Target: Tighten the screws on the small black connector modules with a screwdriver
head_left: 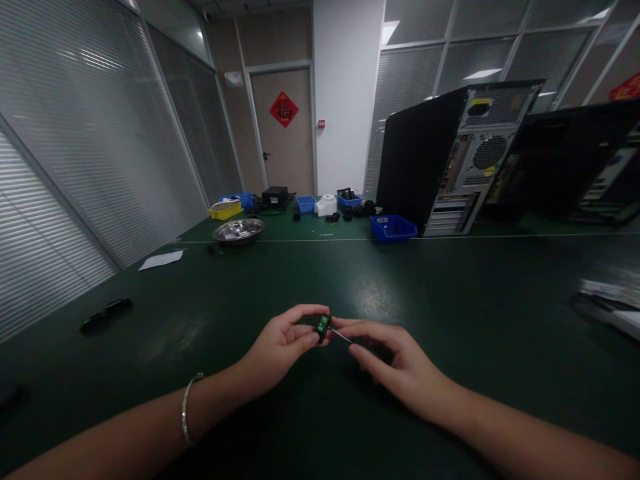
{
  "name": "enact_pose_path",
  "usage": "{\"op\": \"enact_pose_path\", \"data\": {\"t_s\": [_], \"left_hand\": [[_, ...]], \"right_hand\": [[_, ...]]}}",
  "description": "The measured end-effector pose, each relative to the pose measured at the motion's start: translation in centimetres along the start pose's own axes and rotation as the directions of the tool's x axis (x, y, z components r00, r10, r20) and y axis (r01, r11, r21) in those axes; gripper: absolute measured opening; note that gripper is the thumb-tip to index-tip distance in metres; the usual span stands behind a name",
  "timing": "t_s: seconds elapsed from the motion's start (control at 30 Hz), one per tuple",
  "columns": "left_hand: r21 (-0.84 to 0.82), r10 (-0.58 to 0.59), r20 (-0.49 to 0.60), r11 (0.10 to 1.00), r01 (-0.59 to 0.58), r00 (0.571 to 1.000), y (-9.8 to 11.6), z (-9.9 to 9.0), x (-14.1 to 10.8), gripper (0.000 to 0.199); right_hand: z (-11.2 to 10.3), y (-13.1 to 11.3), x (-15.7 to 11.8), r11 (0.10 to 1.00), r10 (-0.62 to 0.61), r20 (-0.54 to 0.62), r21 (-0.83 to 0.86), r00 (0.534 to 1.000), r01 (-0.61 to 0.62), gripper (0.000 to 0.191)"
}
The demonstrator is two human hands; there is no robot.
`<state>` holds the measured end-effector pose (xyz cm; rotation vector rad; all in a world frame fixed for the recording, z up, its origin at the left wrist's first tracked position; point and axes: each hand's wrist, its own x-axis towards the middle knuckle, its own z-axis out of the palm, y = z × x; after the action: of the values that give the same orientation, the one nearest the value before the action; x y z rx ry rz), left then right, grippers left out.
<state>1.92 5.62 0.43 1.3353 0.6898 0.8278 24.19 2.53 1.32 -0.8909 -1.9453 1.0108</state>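
My left hand [287, 343] pinches a small black part with a green circuit board [323, 325] between thumb and fingers, above the table. From the right, my right hand [395, 357] grips a thin tool with a metal shaft [341, 335], which looks like a screwdriver; its handle is mostly hidden by the fingers. The shaft's tip meets the right side of the small part, though the exact contact point is too small to make out. Both hands are close together, with the right fingertips beside the part.
Across the green table [320, 273] stand a metal bowl [239, 231], a blue bin [393, 229], a yellow tray [225, 211] and a large black computer case [425, 153]. A dark part [106, 315] and white paper [161, 260] lie left. Blurred items [613, 300] sit far right.
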Motion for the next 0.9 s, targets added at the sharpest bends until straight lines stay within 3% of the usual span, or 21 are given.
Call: {"op": "enact_pose_path", "data": {"t_s": [0.27, 0.43, 0.63, 0.77, 0.9], "left_hand": [[0.255, 0.055, 0.020, 0.965, -0.058, 0.998, -0.59, 0.17, -0.32, 0.053], [0.352, 0.107, 0.015, 0.930, -0.105, 0.994, -0.79, -0.19, -0.06, 0.033], [0.402, 0.158, -0.005, 0.905, -0.142, 0.987, -0.47, -0.24, -0.06, 0.030], [0.369, 0.212, -0.040, 0.911, -0.183, 0.976, -0.15, -0.14, -0.06, 0.018], [0.281, 0.143, -0.096, 0.953, -0.111, 0.985, -0.16, -0.06, -0.06, 0.016]], "right_hand": [[0.04, 0.03, 0.03, 0.991, -0.128, 0.058, -0.025, 0.990, 0.129, 0.027], [0.21, -0.14, 0.04, 0.980, -0.190, 0.031, -0.051, 0.981, 0.191, 0.031], [0.40, 0.06, -0.07, 0.965, -0.249, -0.011, -0.084, 0.968, 0.248, 0.035], [0.23, 0.07, -0.04, 0.968, -0.227, -0.049, -0.120, 0.973, 0.220, 0.033], [0.12, 0.10, 0.02, 0.976, -0.179, -0.062, -0.137, 0.982, 0.169, 0.030]]}}
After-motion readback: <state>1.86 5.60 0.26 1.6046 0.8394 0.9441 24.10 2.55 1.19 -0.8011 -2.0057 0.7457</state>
